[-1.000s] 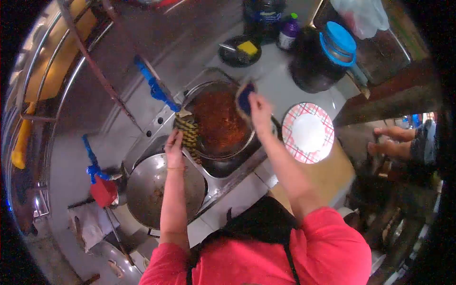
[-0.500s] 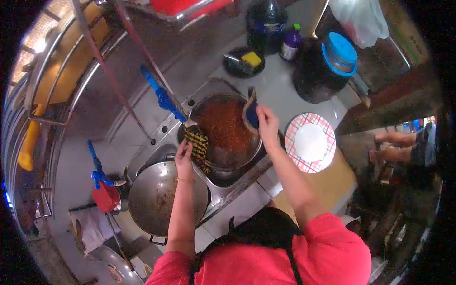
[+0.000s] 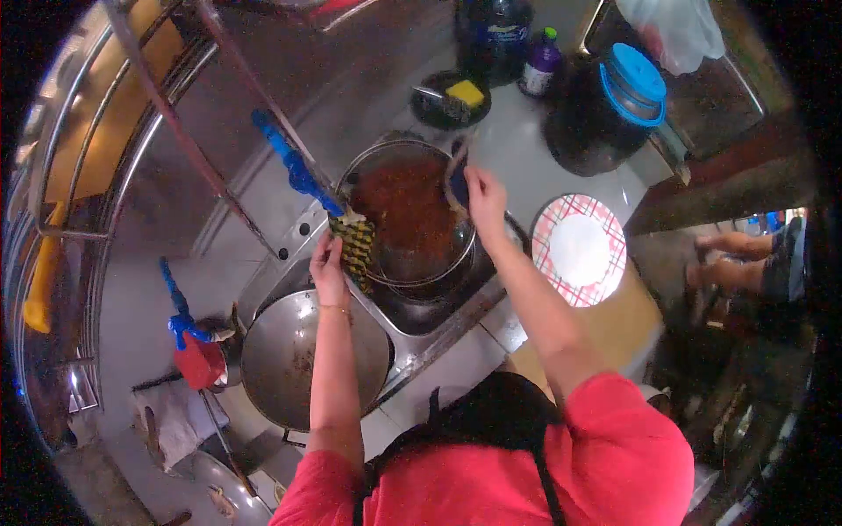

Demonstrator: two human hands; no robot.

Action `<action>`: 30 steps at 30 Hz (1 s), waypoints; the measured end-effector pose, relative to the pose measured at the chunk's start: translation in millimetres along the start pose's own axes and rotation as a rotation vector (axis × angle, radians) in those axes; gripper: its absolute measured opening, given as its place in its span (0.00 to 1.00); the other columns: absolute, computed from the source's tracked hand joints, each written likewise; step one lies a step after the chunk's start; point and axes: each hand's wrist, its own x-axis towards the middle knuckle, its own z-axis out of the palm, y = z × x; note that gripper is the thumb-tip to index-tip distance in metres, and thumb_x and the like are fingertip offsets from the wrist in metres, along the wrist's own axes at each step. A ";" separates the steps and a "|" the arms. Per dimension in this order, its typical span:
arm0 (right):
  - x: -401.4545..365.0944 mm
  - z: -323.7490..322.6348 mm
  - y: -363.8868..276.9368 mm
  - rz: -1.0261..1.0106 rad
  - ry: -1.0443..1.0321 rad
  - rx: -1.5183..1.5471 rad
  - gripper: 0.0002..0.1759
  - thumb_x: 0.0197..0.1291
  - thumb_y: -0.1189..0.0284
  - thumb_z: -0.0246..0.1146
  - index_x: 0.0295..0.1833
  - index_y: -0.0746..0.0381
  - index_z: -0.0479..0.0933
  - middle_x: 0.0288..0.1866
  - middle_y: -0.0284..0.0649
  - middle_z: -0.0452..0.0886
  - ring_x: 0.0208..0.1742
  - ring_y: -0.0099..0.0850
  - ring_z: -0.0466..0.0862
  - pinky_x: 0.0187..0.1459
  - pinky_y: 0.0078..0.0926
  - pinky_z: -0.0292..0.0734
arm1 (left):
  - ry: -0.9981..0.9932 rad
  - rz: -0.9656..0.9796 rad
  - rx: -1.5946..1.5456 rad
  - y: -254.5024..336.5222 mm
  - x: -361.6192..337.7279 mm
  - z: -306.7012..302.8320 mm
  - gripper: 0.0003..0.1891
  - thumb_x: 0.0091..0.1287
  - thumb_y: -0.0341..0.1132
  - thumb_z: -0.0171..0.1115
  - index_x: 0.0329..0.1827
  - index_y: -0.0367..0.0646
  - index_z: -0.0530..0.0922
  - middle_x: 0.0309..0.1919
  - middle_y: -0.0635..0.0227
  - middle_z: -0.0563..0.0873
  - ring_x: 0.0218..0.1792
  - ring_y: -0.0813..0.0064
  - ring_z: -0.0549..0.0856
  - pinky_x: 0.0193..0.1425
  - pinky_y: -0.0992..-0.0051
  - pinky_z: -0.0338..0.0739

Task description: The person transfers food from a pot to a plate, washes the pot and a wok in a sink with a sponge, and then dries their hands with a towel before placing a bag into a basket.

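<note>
A round metal pot (image 3: pixel 412 267) with reddish-brown contents (image 3: pixel 405 210) stands over the right sink basin (image 3: pixel 438 314). My left hand (image 3: pixel 328 267) is closed on a yellow-and-black knitted pot holder (image 3: pixel 353 250), which lies against the pot's left rim. On the opposite side, my right hand (image 3: pixel 485 202) grips a dark blue pot holder (image 3: pixel 458 178) with a pale edge, pressed at the right rim. The pot's handles are hidden under the two pot holders. A wide metal wok (image 3: pixel 289 359) rests at the left, under my left forearm.
A blue-wrapped faucet (image 3: pixel 303 175) reaches close over the pot's left rim. Behind are a dark bowl with a yellow sponge (image 3: pixel 465 93), a purple bottle (image 3: pixel 540 66) and a black container with a blue lid (image 3: pixel 636 79). A checked plate (image 3: pixel 577 250) lies right. A person's legs (image 3: pixel 737 259) show far right.
The pot has shifted slightly away from me relative to the sink, with both hands and pot holders moving along. More of the basin's near side shows. The view has also tilted a little.
</note>
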 end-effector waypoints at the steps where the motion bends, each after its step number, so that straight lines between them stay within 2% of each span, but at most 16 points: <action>1: 2.1 -0.5 -5.5 0.075 -0.022 0.007 0.12 0.58 0.69 0.56 0.40 0.67 0.77 0.35 0.48 0.78 0.37 0.40 0.78 0.41 0.28 0.70 | 0.070 -0.038 0.015 7.1 -2.1 2.8 0.20 0.63 0.30 0.56 0.57 0.34 0.69 0.41 0.71 0.77 0.43 0.81 0.75 0.49 0.80 0.69; 2: 8.3 0.7 -10.1 0.142 -0.044 0.017 0.13 0.58 0.69 0.56 0.40 0.68 0.77 0.35 0.48 0.78 0.38 0.40 0.78 0.42 0.28 0.70 | 0.064 -0.022 0.008 13.5 -2.4 8.5 0.20 0.63 0.30 0.56 0.57 0.34 0.69 0.41 0.71 0.77 0.43 0.81 0.75 0.49 0.80 0.69; 3: 5.3 1.6 -10.0 0.029 0.037 0.100 0.13 0.58 0.68 0.56 0.40 0.68 0.77 0.35 0.48 0.79 0.38 0.39 0.78 0.42 0.27 0.70 | 0.035 -0.005 -0.038 17.1 -7.8 8.1 0.20 0.62 0.30 0.57 0.57 0.34 0.69 0.40 0.73 0.77 0.41 0.82 0.74 0.48 0.82 0.68; 4: 9.9 3.9 -6.3 0.034 0.036 0.100 0.13 0.58 0.68 0.56 0.40 0.68 0.77 0.35 0.48 0.79 0.38 0.39 0.78 0.42 0.27 0.70 | 0.009 0.003 -0.083 25.4 -15.8 12.9 0.20 0.62 0.30 0.57 0.57 0.34 0.69 0.39 0.74 0.76 0.40 0.83 0.73 0.47 0.83 0.67; 5: 8.0 3.8 -1.4 0.091 -0.007 0.062 0.13 0.58 0.69 0.56 0.40 0.68 0.77 0.35 0.48 0.79 0.38 0.39 0.78 0.42 0.27 0.70 | 0.079 -0.006 0.102 34.0 -22.3 16.0 0.20 0.63 0.30 0.56 0.57 0.34 0.68 0.37 0.75 0.75 0.38 0.85 0.73 0.45 0.84 0.67; 7: 6.3 1.7 -14.1 0.159 -0.044 0.046 0.12 0.58 0.69 0.56 0.40 0.68 0.77 0.34 0.49 0.79 0.38 0.38 0.78 0.42 0.27 0.70 | 0.042 -0.038 0.078 26.9 -17.1 6.0 0.20 0.63 0.30 0.56 0.57 0.34 0.68 0.36 0.75 0.75 0.39 0.86 0.73 0.46 0.84 0.67; 10: 2.4 -4.5 -30.6 0.004 0.057 0.108 0.12 0.58 0.70 0.56 0.40 0.68 0.77 0.35 0.49 0.79 0.38 0.37 0.79 0.42 0.27 0.71 | 0.036 -0.018 0.029 23.5 -5.8 9.1 0.20 0.63 0.30 0.56 0.57 0.33 0.68 0.37 0.74 0.76 0.40 0.84 0.73 0.47 0.84 0.67; 12: -8.1 -4.9 -12.4 0.101 -0.039 0.139 0.11 0.58 0.71 0.57 0.41 0.68 0.77 0.35 0.48 0.79 0.39 0.36 0.79 0.42 0.26 0.71 | 0.058 -0.054 0.013 17.2 -24.1 0.6 0.20 0.63 0.30 0.56 0.58 0.32 0.67 0.38 0.73 0.76 0.41 0.83 0.73 0.48 0.84 0.67; 14: 7.0 0.0 -14.4 0.088 0.000 0.073 0.12 0.58 0.71 0.57 0.41 0.68 0.76 0.35 0.48 0.79 0.38 0.37 0.79 0.42 0.27 0.71 | 0.067 0.011 0.096 20.0 -11.8 9.3 0.21 0.64 0.29 0.54 0.59 0.32 0.66 0.40 0.71 0.76 0.41 0.82 0.73 0.49 0.82 0.67; 15: 6.0 -1.7 -14.4 0.016 0.033 0.146 0.13 0.59 0.68 0.56 0.41 0.69 0.76 0.36 0.49 0.79 0.38 0.39 0.79 0.42 0.28 0.71 | 0.066 0.029 0.090 22.1 -4.4 12.3 0.21 0.64 0.29 0.54 0.59 0.32 0.66 0.40 0.71 0.76 0.41 0.82 0.73 0.49 0.82 0.67; 17: 5.0 2.3 -6.4 0.036 0.013 0.083 0.13 0.58 0.69 0.56 0.40 0.69 0.76 0.36 0.48 0.79 0.37 0.39 0.79 0.42 0.28 0.71 | 0.036 -0.072 0.050 16.7 -17.3 4.8 0.20 0.64 0.29 0.53 0.59 0.33 0.66 0.38 0.72 0.76 0.40 0.83 0.73 0.48 0.82 0.67; 20: 8.9 3.0 -2.0 0.034 0.024 0.079 0.12 0.58 0.70 0.57 0.38 0.69 0.77 0.36 0.47 0.79 0.37 0.37 0.79 0.42 0.27 0.71 | 0.054 -0.095 -0.024 5.3 -8.5 0.8 0.20 0.63 0.29 0.55 0.58 0.36 0.68 0.33 0.77 0.74 0.36 0.85 0.72 0.43 0.83 0.68; 23: -5.1 -5.1 -22.4 0.028 0.024 0.088 0.11 0.57 0.70 0.57 0.38 0.68 0.77 0.34 0.46 0.79 0.36 0.35 0.78 0.41 0.25 0.70 | 0.054 -0.062 -0.004 1.9 -10.4 -3.8 0.19 0.63 0.30 0.56 0.57 0.36 0.69 0.32 0.77 0.73 0.35 0.85 0.72 0.43 0.83 0.68; 26: 4.4 2.9 -9.4 0.067 -0.056 0.088 0.11 0.57 0.71 0.57 0.39 0.68 0.77 0.33 0.46 0.78 0.36 0.35 0.78 0.40 0.25 0.70 | 0.101 -0.033 0.055 1.6 -7.9 0.2 0.19 0.63 0.30 0.55 0.57 0.36 0.68 0.34 0.74 0.75 0.37 0.82 0.73 0.46 0.82 0.68; 27: 3.4 -1.7 -27.0 -0.023 0.023 0.113 0.11 0.57 0.70 0.58 0.40 0.68 0.77 0.32 0.48 0.78 0.35 0.35 0.78 0.39 0.27 0.70 | 0.090 -0.019 0.049 8.1 -1.3 8.1 0.19 0.63 0.30 0.55 0.57 0.36 0.68 0.34 0.74 0.75 0.37 0.82 0.73 0.46 0.82 0.68; 30: 0.4 5.7 -13.5 0.010 -0.046 0.126 0.12 0.57 0.70 0.58 0.41 0.68 0.77 0.32 0.47 0.78 0.34 0.34 0.77 0.39 0.27 0.70 | 0.105 -0.113 -0.038 7.5 -30.1 -5.2 0.20 0.63 0.29 0.55 0.58 0.36 0.68 0.38 0.71 0.76 0.40 0.80 0.75 0.48 0.81 0.69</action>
